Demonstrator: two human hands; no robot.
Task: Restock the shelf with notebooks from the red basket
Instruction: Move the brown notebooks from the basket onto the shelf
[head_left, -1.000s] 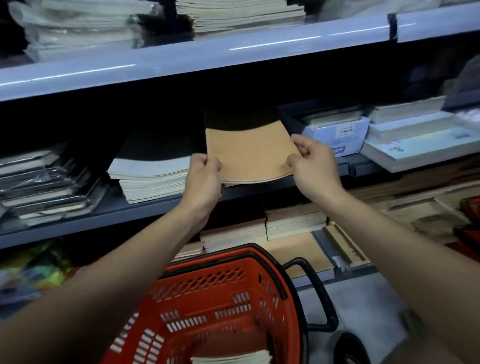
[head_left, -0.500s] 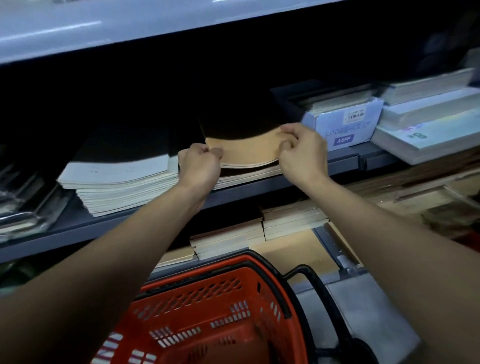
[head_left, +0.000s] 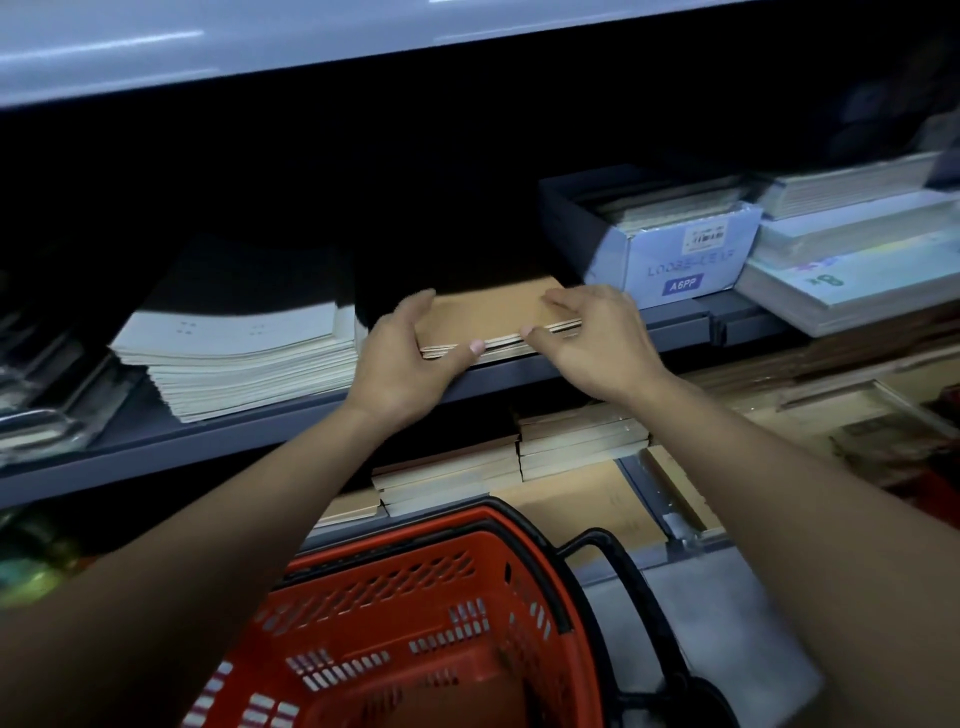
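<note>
1. Two arms reach in from the lower edge of the head view, both bare from the frame's edge to the wrist; no sleeve or cuff shows on either.
2. The left hand (head_left: 410, 358) is bare: no glove, ring or band on the wrist (the wrist is plainly in view).
3. The right hand (head_left: 592, 338) is likewise ungloved, with no watch, bracelet or ring to be seen.
4. The thumbnails of both hands are short and plain, with a pale, unpainted look.
5. Any clothing worn lies outside the frame.
</note>
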